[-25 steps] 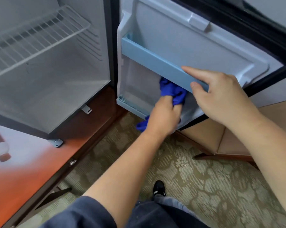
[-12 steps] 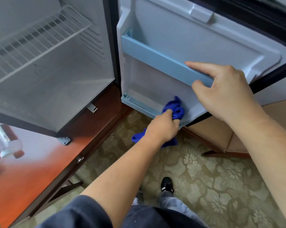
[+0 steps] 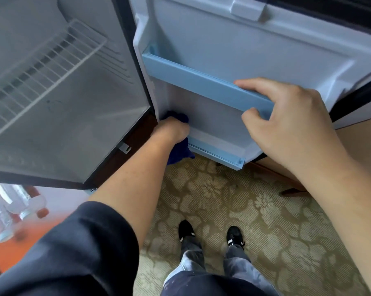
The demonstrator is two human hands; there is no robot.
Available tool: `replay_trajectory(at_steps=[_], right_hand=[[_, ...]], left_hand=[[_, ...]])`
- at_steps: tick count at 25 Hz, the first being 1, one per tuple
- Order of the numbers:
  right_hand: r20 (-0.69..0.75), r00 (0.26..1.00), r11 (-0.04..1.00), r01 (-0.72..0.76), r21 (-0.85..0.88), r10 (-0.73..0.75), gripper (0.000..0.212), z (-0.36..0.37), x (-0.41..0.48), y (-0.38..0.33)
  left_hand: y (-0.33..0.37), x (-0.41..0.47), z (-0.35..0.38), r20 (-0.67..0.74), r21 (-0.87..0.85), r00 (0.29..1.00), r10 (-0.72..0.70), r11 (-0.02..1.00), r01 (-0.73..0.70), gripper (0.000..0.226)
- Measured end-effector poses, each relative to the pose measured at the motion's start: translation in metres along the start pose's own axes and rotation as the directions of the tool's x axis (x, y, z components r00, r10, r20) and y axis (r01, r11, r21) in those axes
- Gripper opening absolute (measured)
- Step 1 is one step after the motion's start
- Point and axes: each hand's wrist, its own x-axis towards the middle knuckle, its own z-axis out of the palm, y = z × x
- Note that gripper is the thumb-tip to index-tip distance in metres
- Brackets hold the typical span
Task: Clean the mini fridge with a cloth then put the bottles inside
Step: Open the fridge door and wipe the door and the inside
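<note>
The left grip (image 3: 171,130) curls round the blue cloth (image 3: 178,155), pressed into the door's (image 3: 223,39) lower hinge-side corner. The right grip (image 3: 287,122) pinches the door rail (image 3: 201,82). The bottles (image 3: 16,208) lie on the desk (image 3: 7,259), outside the fridge (image 3: 63,124).

Dark navy sleeve (image 3: 84,242), faded jeans (image 3: 237,268), black white-striped shoes (image 3: 185,229)
</note>
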Motion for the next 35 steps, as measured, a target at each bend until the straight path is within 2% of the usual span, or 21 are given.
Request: replay_trajectory(at_steps=[5,9,13,15,17,19,21,23,25,27,28,32,35], right_hand=[[-0.018,0.999,0.999,0.030,0.014,-0.029,0.052,0.005,-0.003,0.004],[-0.006,0.999,0.999,0.044,0.018,-0.044,0.055,0.005,-0.002,0.005],[-0.003,0.999,0.999,0.043,0.017,-0.043,0.056,0.006,-0.002,0.003],[0.006,0.999,0.999,0.045,0.012,-0.045,0.057,0.007,-0.004,0.001],[0.017,0.999,0.999,0.049,0.011,-0.049,0.058,0.007,-0.005,-0.001],[0.026,0.998,0.999,0.050,0.005,-0.050,0.058,0.008,-0.006,-0.002],[0.024,0.999,0.999,0.047,0.001,-0.047,0.057,0.008,-0.007,-0.003],[0.020,0.999,0.999,0.050,-0.004,-0.049,0.056,0.007,-0.007,-0.003],[0.026,0.998,0.998,0.057,0.004,-0.058,0.055,0.002,-0.006,-0.001],[0.058,0.998,0.999,0.029,0.035,-0.031,0.053,-0.006,-0.001,0.000],[0.083,0.997,0.999,0.000,0.048,-0.004,0.053,-0.010,0.002,0.000],[0.165,0.986,0.990,-0.057,0.127,0.036,0.048,-0.023,0.006,0.005],[0.178,0.984,0.984,-0.054,0.172,0.023,0.043,-0.024,0.009,0.009]], left_hand=[[0.018,-0.008,-0.007,0.227,0.284,0.967,0.118,0.941,-0.181,0.037],[0.031,-0.006,-0.009,0.266,0.440,0.960,0.086,0.875,-0.200,0.019],[0.050,-0.023,0.016,0.390,0.417,0.909,0.145,0.853,-0.315,0.024],[0.058,-0.026,0.039,0.439,0.358,0.869,0.230,0.842,-0.404,0.026],[0.064,-0.041,0.051,0.452,0.251,0.825,0.340,0.839,-0.483,0.017],[0.070,-0.057,0.057,0.432,0.150,0.832,0.349,0.881,-0.448,0.005],[0.067,-0.070,0.061,0.458,0.088,0.818,0.348,0.898,-0.431,0.027],[0.057,-0.069,0.058,0.434,0.045,0.818,0.377,0.898,-0.438,0.020],[0.047,-0.054,0.049,0.265,0.001,0.899,0.349,0.932,-0.362,0.052],[0.033,-0.040,0.029,0.087,0.014,0.969,0.230,0.973,-0.232,0.053],[0.025,-0.032,0.018,0.043,0.036,0.981,0.189,0.981,-0.190,0.053],[0.014,-0.016,0.012,0.099,0.170,0.987,0.124,0.975,-0.139,0.044],[0.033,-0.024,0.023,0.258,0.141,0.959,0.120,0.977,-0.160,0.031]])
